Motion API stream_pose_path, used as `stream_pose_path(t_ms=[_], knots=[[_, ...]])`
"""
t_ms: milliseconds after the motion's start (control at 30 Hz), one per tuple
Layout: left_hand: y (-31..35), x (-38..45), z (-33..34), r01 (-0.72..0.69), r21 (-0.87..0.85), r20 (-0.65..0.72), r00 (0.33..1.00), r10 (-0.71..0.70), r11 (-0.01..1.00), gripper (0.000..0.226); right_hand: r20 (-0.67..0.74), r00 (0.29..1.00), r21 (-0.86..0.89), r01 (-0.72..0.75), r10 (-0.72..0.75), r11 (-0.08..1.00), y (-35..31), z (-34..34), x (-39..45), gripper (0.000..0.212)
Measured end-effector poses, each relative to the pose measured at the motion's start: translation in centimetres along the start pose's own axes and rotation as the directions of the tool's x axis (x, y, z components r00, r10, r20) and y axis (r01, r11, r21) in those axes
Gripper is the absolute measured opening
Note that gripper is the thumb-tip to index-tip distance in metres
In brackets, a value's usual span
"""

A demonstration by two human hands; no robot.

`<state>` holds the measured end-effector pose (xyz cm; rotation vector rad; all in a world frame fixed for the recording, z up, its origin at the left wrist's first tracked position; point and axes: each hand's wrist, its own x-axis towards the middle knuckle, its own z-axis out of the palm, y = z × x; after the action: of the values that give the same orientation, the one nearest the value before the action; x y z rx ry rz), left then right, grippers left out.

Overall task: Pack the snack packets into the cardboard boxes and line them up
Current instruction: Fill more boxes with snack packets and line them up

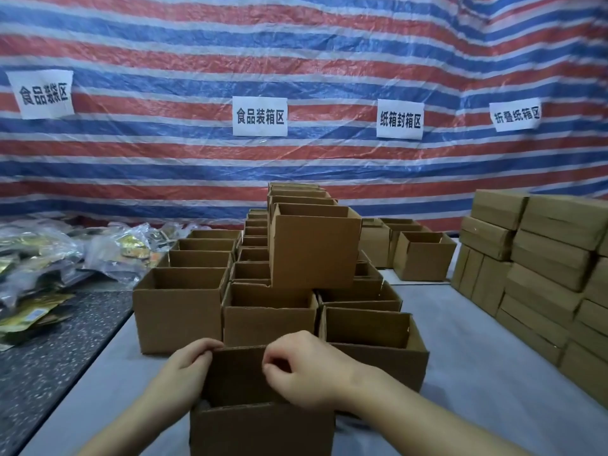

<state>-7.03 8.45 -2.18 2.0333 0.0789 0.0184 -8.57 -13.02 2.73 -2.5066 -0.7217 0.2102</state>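
Head view. Background: striped red, white and blue tarp (296, 54) across the whole upper frame, four white paper signs (260, 116) with printed characters taped to it. Centre frame: rows of open cardboard boxes (179, 307) on a pale grey table cover (477, 373), running away from the camera; one raised box (314, 248) sits on top of the rows and blocks sight of those behind it. Right edge: stack of closed boxes (539, 258), piled several high. Left, mid-height: snack packets (39, 258) in a loose heap, some in clear bags, lying on a dark speckled counter (49, 363), well apart from both hands.

Bottom centre: nearest box (263, 426), open. Left hand (189, 370) pinches the left end of its upright far flap (238, 373), fingers curled over the top edge. Right hand (306, 370) has fingers curled at the flap's right part; whether it actually grips the flap, cannot tell.
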Motion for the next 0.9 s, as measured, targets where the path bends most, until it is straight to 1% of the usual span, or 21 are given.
stream_pose_path(t_ms=[67,133,167,233,267,300,367,433,500,600,667,767,833,900], knots=[[0.2,-0.1,-0.2,0.022,-0.004,0.008,1.0,-0.022,1.0,0.031,-0.128,0.99,-0.097,0.042,-0.055,0.994,0.4,0.5,0.6,0.021],[0.2,-0.4,-0.5,0.027,0.022,0.015,1.0,-0.027,0.999,0.03,-0.226,0.972,-0.135,0.038,-0.068,0.99,0.3,1.0,1.5,0.036],[0.1,-0.7,-0.5,0.022,0.031,0.02,1.0,-0.023,0.999,0.03,-0.224,0.974,-0.131,0.007,-0.036,0.991,0.0,1.2,1.9,0.045],[0.0,-0.8,-0.4,0.015,0.006,0.019,1.0,-0.015,1.0,0.03,-0.125,0.991,-0.154,-0.075,0.056,0.985,-0.4,1.6,2.5,0.055],[-0.5,-0.9,-1.0,0.01,-0.008,0.009,1.0,-0.01,1.0,0.029,-0.073,0.994,-0.207,-0.09,0.076,0.974,-1.0,2.2,3.3,0.056],[0.1,-0.9,0.0,-0.007,-0.005,0.034,0.999,0.007,1.0,0.026,-0.052,0.993,-0.257,-0.118,0.108,0.959,-0.5,1.9,2.7,0.055],[-0.1,-0.9,0.1,-0.031,0.005,0.022,0.999,0.031,0.999,0.021,-0.028,0.992,-0.282,-0.125,0.122,0.951,-1.1,1.8,3.0,0.055],[-0.3,-0.5,-0.6,-0.081,-0.032,-0.037,0.996,0.08,0.996,0.019,-0.053,0.988,-0.295,-0.157,0.148,0.943,-1.5,1.0,3.3,0.056],[-0.6,0.6,-2.1,-0.149,-0.039,-0.136,0.98,0.142,0.988,0.019,-0.102,0.983,-0.303,-0.176,0.152,0.937,-1.8,0.2,4.0,0.055],[-1.2,3.9,-5.4,-0.205,-0.008,-0.283,0.939,0.194,0.979,0.021,-0.18,0.979,-0.281,-0.145,0.096,0.949,-2.0,-0.8,6.3,0.05],[-1.7,7.0,-8.0,-0.192,0.033,-0.365,0.911,0.191,0.981,0.017,-0.215,0.976,-0.28,-0.086,0.025,0.956,-2.6,-0.8,8.6,0.046],[-2.9,12.4,-11.8,-0.151,0.115,-0.432,0.882,0.187,0.982,0.015,-0.255,0.963,-0.282,0.009,-0.084,0.959,-3.5,-0.4,13.2,0.042],[-4.0,16.3,-14.1,-0.115,0.187,-0.468,0.863,0.191,0.976,0.014,-0.275,0.953,-0.23,0.065,-0.129,0.971,-4.2,0.0,16.6,0.04],[-5.3,20.5,-16.1,-0.068,0.262,-0.506,0.839,0.197,0.963,0.017,-0.288,0.945,-0.142,0.118,-0.155,0.983,-4.9,0.0,20.3,0.037]])
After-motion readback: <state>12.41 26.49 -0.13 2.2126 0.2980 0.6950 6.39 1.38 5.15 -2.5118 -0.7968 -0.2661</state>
